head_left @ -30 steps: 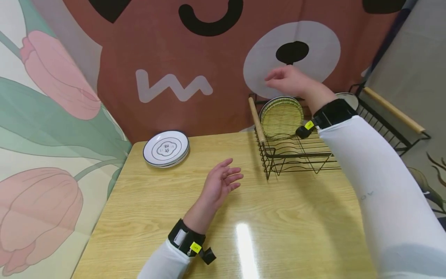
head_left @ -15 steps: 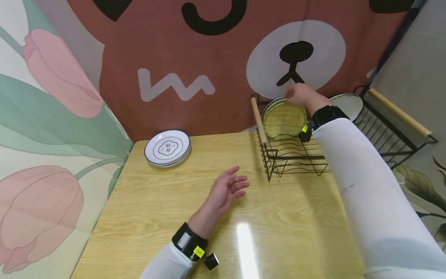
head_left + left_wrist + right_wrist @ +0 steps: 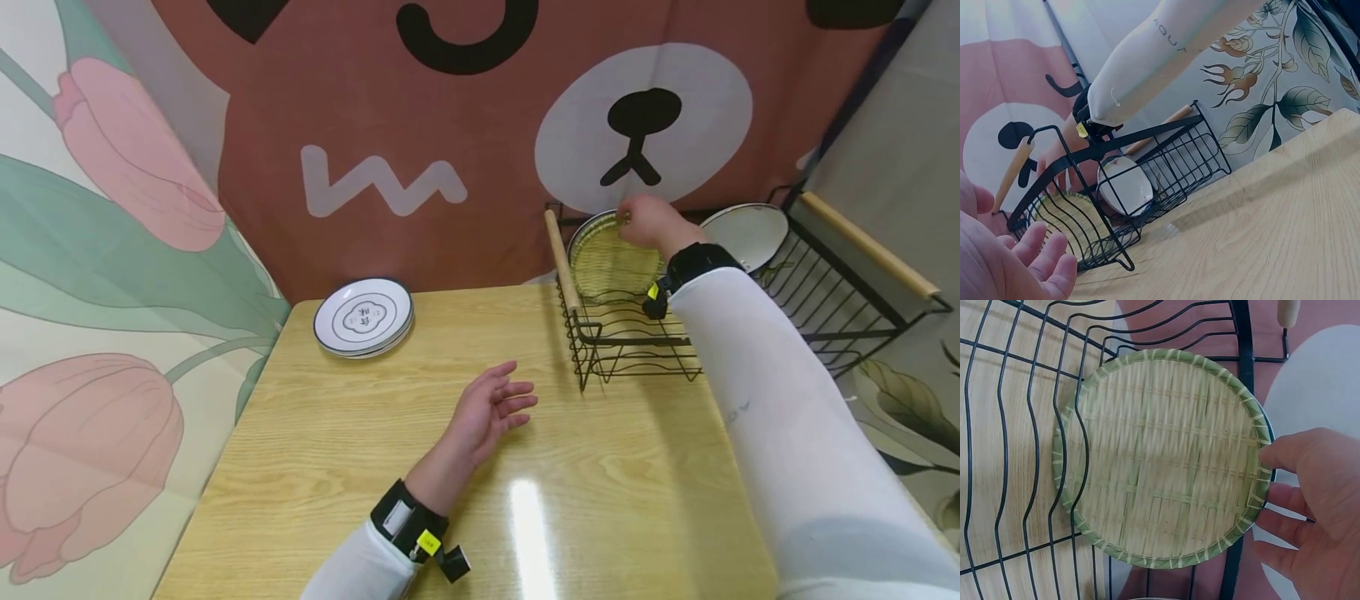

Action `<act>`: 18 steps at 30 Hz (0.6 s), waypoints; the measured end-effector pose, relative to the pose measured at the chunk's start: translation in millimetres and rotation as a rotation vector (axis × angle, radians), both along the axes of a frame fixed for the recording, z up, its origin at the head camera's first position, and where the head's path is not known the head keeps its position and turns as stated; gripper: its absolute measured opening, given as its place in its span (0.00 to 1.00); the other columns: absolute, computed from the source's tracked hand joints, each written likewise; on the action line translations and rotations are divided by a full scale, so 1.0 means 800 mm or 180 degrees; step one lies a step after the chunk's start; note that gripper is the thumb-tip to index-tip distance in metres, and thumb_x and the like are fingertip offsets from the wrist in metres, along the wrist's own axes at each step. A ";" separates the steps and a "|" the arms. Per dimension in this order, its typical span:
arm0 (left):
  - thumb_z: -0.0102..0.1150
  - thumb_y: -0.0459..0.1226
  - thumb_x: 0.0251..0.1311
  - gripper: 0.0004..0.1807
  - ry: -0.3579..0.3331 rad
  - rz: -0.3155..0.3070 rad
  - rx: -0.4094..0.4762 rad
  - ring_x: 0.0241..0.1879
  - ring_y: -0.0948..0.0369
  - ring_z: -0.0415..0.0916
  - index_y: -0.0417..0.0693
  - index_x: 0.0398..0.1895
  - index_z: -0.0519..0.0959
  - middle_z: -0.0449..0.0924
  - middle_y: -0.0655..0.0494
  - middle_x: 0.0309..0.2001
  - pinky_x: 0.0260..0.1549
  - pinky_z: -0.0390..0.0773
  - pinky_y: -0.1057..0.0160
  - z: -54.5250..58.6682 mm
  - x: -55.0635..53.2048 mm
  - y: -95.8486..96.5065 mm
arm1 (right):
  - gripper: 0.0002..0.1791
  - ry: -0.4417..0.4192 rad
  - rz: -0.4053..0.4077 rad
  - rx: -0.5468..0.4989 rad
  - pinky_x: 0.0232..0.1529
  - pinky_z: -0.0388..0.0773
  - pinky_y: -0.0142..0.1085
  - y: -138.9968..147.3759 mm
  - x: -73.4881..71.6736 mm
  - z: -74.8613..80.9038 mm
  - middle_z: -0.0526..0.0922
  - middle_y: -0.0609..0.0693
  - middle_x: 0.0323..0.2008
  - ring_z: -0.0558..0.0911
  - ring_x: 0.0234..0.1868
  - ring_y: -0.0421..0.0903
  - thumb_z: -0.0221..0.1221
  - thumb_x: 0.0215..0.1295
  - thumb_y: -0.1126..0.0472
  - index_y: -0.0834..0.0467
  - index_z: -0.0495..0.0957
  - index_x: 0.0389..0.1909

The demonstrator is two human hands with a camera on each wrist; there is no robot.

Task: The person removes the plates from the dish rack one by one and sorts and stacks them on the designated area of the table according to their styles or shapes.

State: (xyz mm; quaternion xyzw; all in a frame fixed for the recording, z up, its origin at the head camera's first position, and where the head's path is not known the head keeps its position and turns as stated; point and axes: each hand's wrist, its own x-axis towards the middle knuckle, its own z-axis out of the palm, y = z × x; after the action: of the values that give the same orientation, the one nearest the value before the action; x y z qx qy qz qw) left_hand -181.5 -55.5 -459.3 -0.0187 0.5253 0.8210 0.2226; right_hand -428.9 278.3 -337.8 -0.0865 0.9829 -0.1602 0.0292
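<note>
My right hand (image 3: 651, 223) pinches the upper rim of a round woven bamboo tray (image 3: 609, 265), which stands on edge in a black wire dish rack (image 3: 637, 340). In the right wrist view the thumb (image 3: 1285, 452) lies over the front of the tray's green-bound rim, and the other fingers reach behind it. A dark-rimmed plate shows in part behind the tray in the head view. My left hand (image 3: 480, 412) is held out over the table, its fingers loosely bent and nothing in them. It stays apart from the rack.
A short stack of white plates (image 3: 363, 317) with blue rims lies at the table's back left. A white bowl or plate (image 3: 750, 233) leans in the rack's right part. Wooden handles (image 3: 870, 244) top the rack's sides. A printed cloth hangs behind.
My right hand has come down from above the rack onto the tray's upper rim and closed on it. The left hand has shifted slightly right and toward me.
</note>
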 end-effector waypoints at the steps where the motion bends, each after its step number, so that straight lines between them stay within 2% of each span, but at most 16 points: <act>1: 0.44 0.42 0.77 0.26 0.0004 0.0001 -0.0004 0.51 0.56 0.85 0.51 0.75 0.66 0.85 0.54 0.50 0.49 0.84 0.59 0.000 0.000 0.000 | 0.25 -0.0002 0.0002 0.0002 0.72 0.65 0.64 0.000 0.000 -0.001 0.71 0.71 0.68 0.69 0.69 0.68 0.49 0.74 0.62 0.68 0.70 0.68; 8: 0.43 0.43 0.78 0.26 0.0001 0.0014 -0.0032 0.51 0.56 0.85 0.51 0.75 0.66 0.86 0.53 0.51 0.49 0.84 0.59 0.000 -0.001 -0.001 | 0.26 -0.0012 -0.0021 0.0085 0.73 0.63 0.63 0.000 -0.001 -0.002 0.71 0.71 0.69 0.68 0.71 0.69 0.47 0.74 0.63 0.69 0.69 0.69; 18: 0.43 0.43 0.77 0.26 0.0000 0.0001 -0.0041 0.52 0.55 0.85 0.50 0.76 0.66 0.85 0.51 0.52 0.51 0.83 0.58 -0.001 -0.001 -0.001 | 0.22 0.0079 0.0046 0.0212 0.69 0.69 0.62 0.000 0.000 -0.004 0.76 0.71 0.63 0.74 0.65 0.68 0.49 0.70 0.66 0.70 0.77 0.61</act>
State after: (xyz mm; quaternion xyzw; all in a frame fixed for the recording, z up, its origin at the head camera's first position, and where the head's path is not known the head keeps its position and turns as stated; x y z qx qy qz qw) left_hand -182.3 -56.3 -460.4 -0.0202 0.5307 0.8177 0.2223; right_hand -428.6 278.3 -341.4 -0.0946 0.9873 -0.1260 0.0211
